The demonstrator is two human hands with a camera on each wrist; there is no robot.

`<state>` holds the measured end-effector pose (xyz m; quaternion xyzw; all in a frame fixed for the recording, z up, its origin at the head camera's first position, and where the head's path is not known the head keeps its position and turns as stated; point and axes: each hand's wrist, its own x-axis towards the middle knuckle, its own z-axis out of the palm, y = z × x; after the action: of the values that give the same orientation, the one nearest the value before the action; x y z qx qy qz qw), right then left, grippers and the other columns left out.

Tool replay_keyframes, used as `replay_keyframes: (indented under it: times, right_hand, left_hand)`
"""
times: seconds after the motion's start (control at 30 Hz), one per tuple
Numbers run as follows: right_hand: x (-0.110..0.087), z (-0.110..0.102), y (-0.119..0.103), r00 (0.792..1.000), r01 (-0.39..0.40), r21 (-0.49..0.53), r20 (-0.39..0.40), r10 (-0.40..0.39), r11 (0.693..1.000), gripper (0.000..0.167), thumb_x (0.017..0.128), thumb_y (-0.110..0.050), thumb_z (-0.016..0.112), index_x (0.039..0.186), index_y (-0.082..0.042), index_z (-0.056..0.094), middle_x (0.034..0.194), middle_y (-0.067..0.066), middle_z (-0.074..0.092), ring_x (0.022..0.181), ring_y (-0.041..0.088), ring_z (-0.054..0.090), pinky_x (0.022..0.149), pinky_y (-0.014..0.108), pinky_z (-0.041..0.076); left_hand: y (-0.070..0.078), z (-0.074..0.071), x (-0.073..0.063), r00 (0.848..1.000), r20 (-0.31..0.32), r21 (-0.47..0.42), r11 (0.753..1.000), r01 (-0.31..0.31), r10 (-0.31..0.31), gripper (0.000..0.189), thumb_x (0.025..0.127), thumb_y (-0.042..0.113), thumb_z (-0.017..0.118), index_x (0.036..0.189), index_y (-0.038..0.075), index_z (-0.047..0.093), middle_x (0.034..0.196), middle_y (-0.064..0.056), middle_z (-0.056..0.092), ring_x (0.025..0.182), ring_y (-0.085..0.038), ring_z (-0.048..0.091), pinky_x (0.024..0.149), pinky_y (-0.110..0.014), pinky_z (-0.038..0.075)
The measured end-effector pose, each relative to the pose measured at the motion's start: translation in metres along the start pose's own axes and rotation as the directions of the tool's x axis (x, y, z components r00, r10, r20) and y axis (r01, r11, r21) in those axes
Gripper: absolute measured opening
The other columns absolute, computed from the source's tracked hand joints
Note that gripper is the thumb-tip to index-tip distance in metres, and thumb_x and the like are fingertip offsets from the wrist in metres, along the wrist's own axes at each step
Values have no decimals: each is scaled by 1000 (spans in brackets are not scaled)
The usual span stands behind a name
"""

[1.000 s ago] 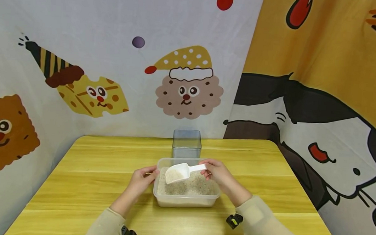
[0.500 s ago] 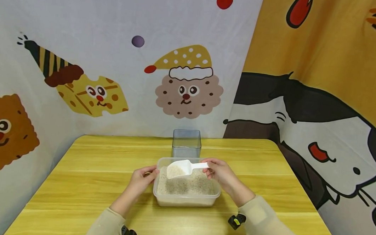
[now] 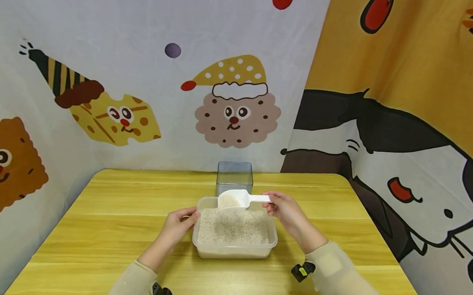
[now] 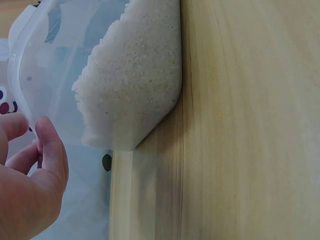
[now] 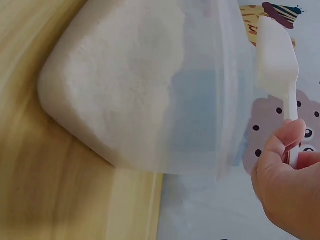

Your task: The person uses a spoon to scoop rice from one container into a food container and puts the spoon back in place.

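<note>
Relative to the earlier head view, the white scoop (image 3: pixel 243 198) is farther from the person and slightly to the right. It was over the middle of the tub (image 3: pixel 234 245); it is now above the tub's far rim, overlapping the lower front of the blue box (image 3: pixel 235 174) in the head view. The rice (image 3: pixel 234 227) below is more fully exposed. The left hand (image 3: pixel 176 227) keeps its position.

The scoop is smooth, opaque and plastic-looking, with a rounded bowl and a straight, narrow handle; the bowl carries a load of rice. The tub is translucent, rectangular and round-cornered, with a projecting rim. The rice in it is pale and granular, with an uneven top. The box is clear, blue-tinted and square-edged. The tub and box stand on the surface (image 3: pixel 137 204), which has a yellow wood grain.

The right hand (image 3: pixel 287 210) grips the scoop handle near its end, thumb against the handle, bowl pointing left. The left hand pinches the tub's rim at the left side between thumb and fingers.
</note>
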<state>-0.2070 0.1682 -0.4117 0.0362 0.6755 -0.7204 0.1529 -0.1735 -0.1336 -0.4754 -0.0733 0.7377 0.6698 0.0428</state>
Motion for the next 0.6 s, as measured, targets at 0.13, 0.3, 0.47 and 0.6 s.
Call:
replay_keyframes:
  times: [0.13,0.3,0.47,0.6]
  right_hand:
    - [2,-3,-6,1000,3,-1,-7,-3,1000,34,104,-12,33,126,10,46,74,-3,60,65,7,50,59,16,44]
    - [6,-7,-13,1000,12,6,-23,-12,1000,34,103,-12,34,127,10,45,74,-3,60,66,6,50,60,16,45]
    - [12,-11,-20,998,31,12,-57,-31,999,34,103,-13,34,126,9,47,74,-3,59,65,5,50,59,16,45]
    - [15,-14,-25,994,46,1,-97,-46,999,32,103,-13,35,123,7,49,73,-3,59,64,6,50,59,15,45]
  left_hand:
    - [0,0,0,1000,0,3,1000,1,-1,38,91,12,63,124,-6,59,112,-15,64,91,-11,60,78,-24,55]
    - [0,-1,0,1000,5,1,1000,0,0,39,91,13,63,125,-7,58,111,-14,64,91,-11,59,78,-22,55]
    - [0,-1,0,1000,4,9,1000,-4,4,39,91,13,63,124,-6,58,115,-17,63,91,-11,60,76,-20,54]
    - [0,-1,0,1000,7,9,1000,-4,4,38,91,13,63,124,-6,59,115,-17,63,91,-12,60,76,-21,55]
